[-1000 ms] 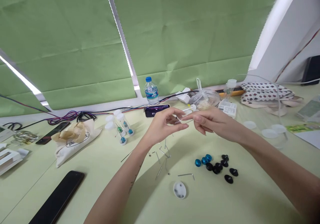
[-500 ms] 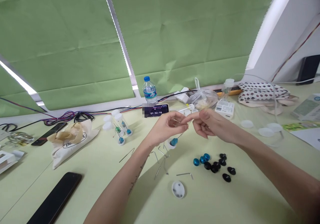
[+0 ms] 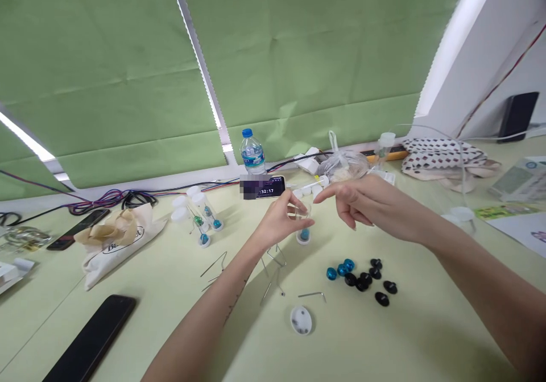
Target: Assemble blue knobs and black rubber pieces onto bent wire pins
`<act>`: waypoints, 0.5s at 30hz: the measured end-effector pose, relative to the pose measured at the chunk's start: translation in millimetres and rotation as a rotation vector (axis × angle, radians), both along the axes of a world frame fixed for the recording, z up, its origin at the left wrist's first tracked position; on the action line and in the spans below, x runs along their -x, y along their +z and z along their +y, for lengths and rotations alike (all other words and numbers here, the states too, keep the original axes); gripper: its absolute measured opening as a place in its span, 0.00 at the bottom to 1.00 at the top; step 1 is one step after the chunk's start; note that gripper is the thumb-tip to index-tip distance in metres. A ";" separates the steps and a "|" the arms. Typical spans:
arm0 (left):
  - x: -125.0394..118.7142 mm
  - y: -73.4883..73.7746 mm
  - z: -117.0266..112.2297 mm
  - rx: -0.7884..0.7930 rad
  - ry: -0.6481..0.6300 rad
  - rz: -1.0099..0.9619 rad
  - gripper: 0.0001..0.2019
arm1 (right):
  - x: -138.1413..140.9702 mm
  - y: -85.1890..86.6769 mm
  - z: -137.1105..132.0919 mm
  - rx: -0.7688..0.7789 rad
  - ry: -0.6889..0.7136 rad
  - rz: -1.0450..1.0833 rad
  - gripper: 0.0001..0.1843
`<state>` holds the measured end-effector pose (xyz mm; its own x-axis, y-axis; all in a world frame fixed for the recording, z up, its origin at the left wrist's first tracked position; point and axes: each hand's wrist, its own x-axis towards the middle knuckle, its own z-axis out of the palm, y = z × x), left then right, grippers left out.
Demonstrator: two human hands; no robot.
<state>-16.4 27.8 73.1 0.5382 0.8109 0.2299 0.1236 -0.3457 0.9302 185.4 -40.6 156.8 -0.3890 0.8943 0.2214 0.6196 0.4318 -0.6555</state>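
Note:
My left hand (image 3: 279, 220) has its thumb and fingers around a clear tube standing on the table, with a white cap (image 3: 303, 241) at its base and a blue bell-like ball (image 3: 304, 234) inside. To the right, my right hand (image 3: 362, 203) hovers apart from the tube, index finger stretched toward it, the other fingers loosely bent, with nothing visible in them. Below lie several blue balls (image 3: 342, 269), several black round knobs (image 3: 362, 281), bent metal hex keys (image 3: 313, 295) and a white cap holding small dark bits (image 3: 301, 320).
Similar capped tubes (image 3: 198, 208) stand at left, by a cloth pouch (image 3: 119, 243). A water bottle (image 3: 252, 153) and a phone timer (image 3: 273, 187) are at the back. A dark phone (image 3: 91, 336) lies front left. A plastic bag (image 3: 345, 165) and patterned cloth (image 3: 443, 157) sit at back right.
My right hand has drawn away to the right from my left hand. The tube under my left hand, tilted before, now stands more upright. The view has shifted slightly.

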 end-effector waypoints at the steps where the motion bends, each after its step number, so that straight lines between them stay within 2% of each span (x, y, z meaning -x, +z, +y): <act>1: 0.0 0.4 -0.1 0.002 0.003 0.009 0.19 | -0.4 -1.1 0.1 0.005 -0.004 -0.035 0.36; 4: -0.6 3.3 -1.3 -0.019 0.026 0.025 0.23 | -2.4 -3.0 0.8 0.025 -0.036 -0.128 0.34; 8: 1.6 19.5 -9.6 -0.201 0.154 0.035 0.34 | -1.1 -1.3 -0.1 0.087 -0.014 -0.233 0.30; 12: 9.4 48.1 -29.2 -0.412 0.350 -0.083 0.23 | 3.1 -1.0 -4.9 0.167 0.143 -0.350 0.21; 15: 16.2 56.0 -48.6 -0.537 0.468 -0.157 0.18 | 0.8 -6.4 -8.7 0.153 0.194 -0.365 0.17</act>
